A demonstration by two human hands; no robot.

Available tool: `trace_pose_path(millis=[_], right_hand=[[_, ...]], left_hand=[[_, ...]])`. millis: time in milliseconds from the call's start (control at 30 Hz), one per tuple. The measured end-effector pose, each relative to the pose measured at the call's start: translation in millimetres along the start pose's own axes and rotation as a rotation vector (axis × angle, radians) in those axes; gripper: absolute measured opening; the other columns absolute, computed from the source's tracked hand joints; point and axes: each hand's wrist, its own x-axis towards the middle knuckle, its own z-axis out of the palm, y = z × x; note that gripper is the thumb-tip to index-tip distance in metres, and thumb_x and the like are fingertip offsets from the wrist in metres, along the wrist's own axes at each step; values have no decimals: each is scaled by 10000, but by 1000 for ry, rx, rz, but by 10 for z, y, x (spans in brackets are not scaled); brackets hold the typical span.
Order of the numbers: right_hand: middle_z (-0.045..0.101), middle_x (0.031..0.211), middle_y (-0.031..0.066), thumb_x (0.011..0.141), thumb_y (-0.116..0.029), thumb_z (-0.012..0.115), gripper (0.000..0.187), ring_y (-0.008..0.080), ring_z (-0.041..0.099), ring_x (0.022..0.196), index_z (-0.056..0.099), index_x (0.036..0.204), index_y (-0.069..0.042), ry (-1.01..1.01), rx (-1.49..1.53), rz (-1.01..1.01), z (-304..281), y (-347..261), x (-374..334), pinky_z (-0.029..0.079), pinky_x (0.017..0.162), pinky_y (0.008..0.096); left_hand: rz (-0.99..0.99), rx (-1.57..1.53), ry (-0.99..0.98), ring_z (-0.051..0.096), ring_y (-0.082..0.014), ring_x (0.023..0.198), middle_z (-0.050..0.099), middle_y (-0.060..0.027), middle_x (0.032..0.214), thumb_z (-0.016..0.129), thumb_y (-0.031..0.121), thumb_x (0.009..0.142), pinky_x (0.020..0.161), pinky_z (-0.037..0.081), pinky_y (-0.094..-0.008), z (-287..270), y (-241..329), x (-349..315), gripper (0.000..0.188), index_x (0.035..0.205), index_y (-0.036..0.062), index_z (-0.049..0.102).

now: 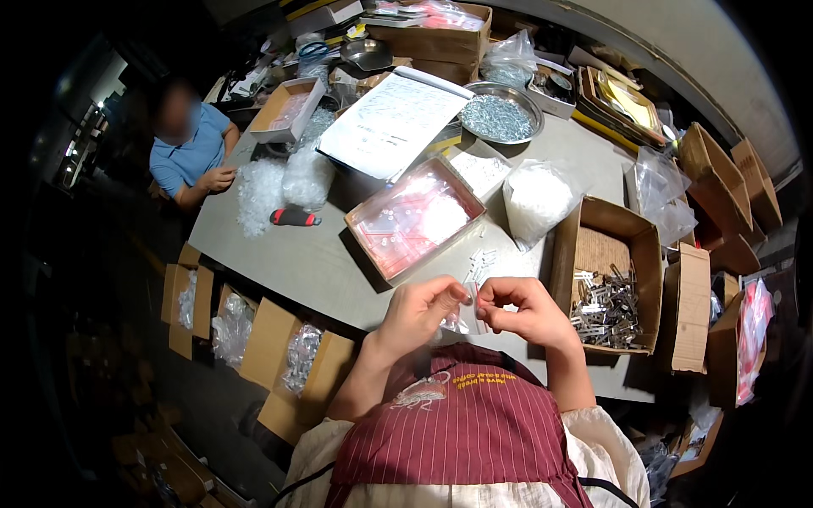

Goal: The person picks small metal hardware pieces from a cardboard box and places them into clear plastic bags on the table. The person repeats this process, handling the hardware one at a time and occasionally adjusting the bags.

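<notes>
Close in front of my apron, a small clear zip bag (pixel 472 315) with a red edge is pinched between my two hands. My left hand (pixel 417 311) grips its left side with thumb and fingers closed. On the other side my right hand (pixel 527 310) has thumb and forefinger pressed at the bag's top. Small pale pieces seem to show in or beside the bag near my left fingers; which, I cannot tell. Just beyond my hands lie several small white sticks (pixel 481 264). Past them stands an open box (pixel 385 269) of red-edged clear bags and small white parts.
At right, a cardboard box (pixel 654 279) holds metal clips. A bag of white pieces (pixel 535 201), a metal bowl of screws (pixel 500 117) and a paper pad (pixel 385 118) stand farther back. A red-and-black tool (pixel 295 218) lies left, near a seated person (pixel 182 148). Open boxes (pixel 292 356) flank the table.
</notes>
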Motion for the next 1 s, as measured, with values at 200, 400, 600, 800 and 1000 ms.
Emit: trace_pose_path(millis=[200,400,600,800,1000], right_hand=[[576,742,1,808,-20,594,43,74,532,700,579,781,9,35,101,-56,-11,135,29,462,638,245],[629,779,-10,800,-36,632,60,63,559,757,654,838,6,12,85,-82,26,258,86,456,698,246],[639,775,-16,860,-61,605,87,60,548,715,674,845,-11,33,181,-67,14,257,93,433,637,237],[633,763,-20,923,-93,547,153,64,535,679,661,839,-32,38,207,-70,35,247,123,436,616,235],[633,778,-6,918,-86,544,151,78,544,694,649,833,-19,36,209,-66,42,242,124,447,630,242]], left_hand=[[69,3,226,630,-92,743,699,-32,838,606,279,1019,650,483,-244,117,73,48,276,1020,11,672],[-207,-284,-84,524,-36,606,653,9,759,608,232,1008,538,392,-200,68,236,-28,219,948,25,651],[-169,-468,-70,555,-55,647,658,-12,818,615,196,991,581,411,-204,81,140,-14,176,954,25,639],[-168,-515,-17,574,-73,671,665,-26,855,618,178,978,602,440,-219,93,158,-5,153,960,27,629],[-161,-528,-13,589,-78,703,666,-29,859,621,180,969,612,454,-224,90,131,-13,154,958,26,628]])
